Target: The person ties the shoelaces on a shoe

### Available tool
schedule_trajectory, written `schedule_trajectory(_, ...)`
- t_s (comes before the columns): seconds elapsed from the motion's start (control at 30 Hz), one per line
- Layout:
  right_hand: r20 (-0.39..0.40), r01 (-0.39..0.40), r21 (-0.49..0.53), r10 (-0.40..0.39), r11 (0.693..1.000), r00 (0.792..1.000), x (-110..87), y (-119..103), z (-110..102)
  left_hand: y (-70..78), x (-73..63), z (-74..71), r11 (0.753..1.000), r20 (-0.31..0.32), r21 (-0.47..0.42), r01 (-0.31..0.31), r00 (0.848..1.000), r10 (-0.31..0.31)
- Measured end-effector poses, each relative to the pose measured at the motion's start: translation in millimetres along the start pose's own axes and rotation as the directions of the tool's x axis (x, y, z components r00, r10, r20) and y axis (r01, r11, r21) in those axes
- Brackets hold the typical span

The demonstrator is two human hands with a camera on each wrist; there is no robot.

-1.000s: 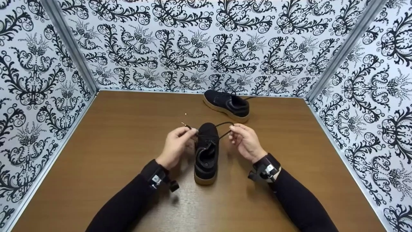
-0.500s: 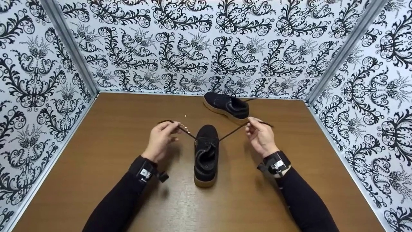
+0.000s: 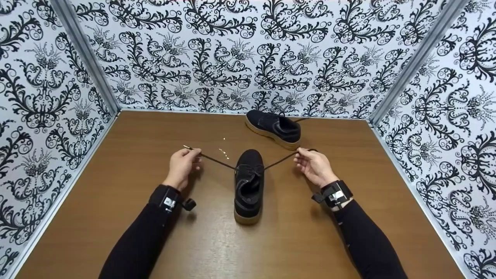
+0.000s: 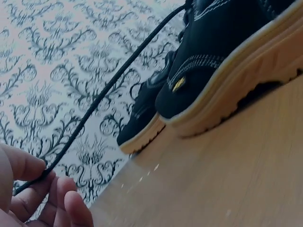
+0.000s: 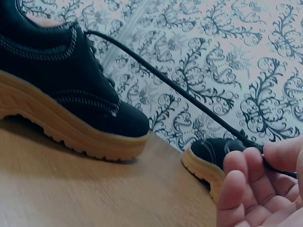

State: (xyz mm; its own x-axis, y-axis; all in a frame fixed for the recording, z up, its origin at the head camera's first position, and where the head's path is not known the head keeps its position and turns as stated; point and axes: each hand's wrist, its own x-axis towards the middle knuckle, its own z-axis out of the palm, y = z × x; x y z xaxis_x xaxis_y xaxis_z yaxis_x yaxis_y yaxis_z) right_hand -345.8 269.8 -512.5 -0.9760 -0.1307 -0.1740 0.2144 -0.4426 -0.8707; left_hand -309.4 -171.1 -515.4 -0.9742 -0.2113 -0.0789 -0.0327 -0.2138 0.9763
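Shoe (image 3: 248,184) centred on brown table (image 3: 248,254), black-and-white patterned walls (image 3: 240,58) around; hands (image 3: 182,166) (image 3: 316,166) pinching lace (image 4: 99,96) outward.

No readable text anywhere tbh. There's a tiny yellow tag (image 4: 178,84) on the near shoe (image 4: 222,47), but it's too blurry to make out.
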Motion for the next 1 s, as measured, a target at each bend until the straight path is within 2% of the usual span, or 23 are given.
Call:
schedule_trajectory(0.17,-0.004,-0.052,0.005,0.052,0.999,0.999,4.1,-2.1,-7.7,-0.7,3.2,-8.9,0.998,0.027,0.05,0.042,0.999,-0.043)
schedule_trajectory(0.33,-0.034,-0.086,-0.086,0.083,0.993,0.996,5.9,-2.8,-10.9,-2.6,1.9,-9.3,0.994,0.045,0.108,0.029,0.998,-0.034)
schedule_trajectory(0.43,-0.049,-0.101,-0.116,0.096,0.988,0.994,5.9,-3.1,-11.6,-3.2,1.4,-7.1,0.998,0.058,0.064,0.03,0.998,-0.034)
schedule_trajectory(0.57,-0.015,-0.128,-0.051,0.127,0.991,0.992,3.7,-3.7,-10.2,-3.5,0.9,-3.6,0.995,0.094,-0.063,0.079,0.993,-0.073)
schedule_trajectory(0.67,0.081,-0.157,-0.007,0.157,0.988,0.984,0.4,-3.3,-4.9,-3.9,-0.5,-0.9,0.979,0.17,-0.136,0.154,0.977,-0.131)
schedule_trajectory(0.83,0.274,-0.205,-0.02,0.202,0.979,0.94,-4.4,1.0,9.5,-3.4,-5.3,6.6,0.947,0.316,-0.14,0.29,0.919,-0.235)
schedule_trajectory(0.9,0.325,-0.218,-0.038,0.218,0.975,0.92,-6.2,3.7,14.8,-2.8,-8.0,10.3,0.947,0.344,-0.1,0.306,0.903,-0.256)
schedule_trajectory(1.0,0.364,-0.224,-0.06,0.23,0.973,0.902,-10.2,8.9,22.6,-2.7,-12.2,15.1,0.96,0.35,-0.007,0.278,0.9,-0.258)
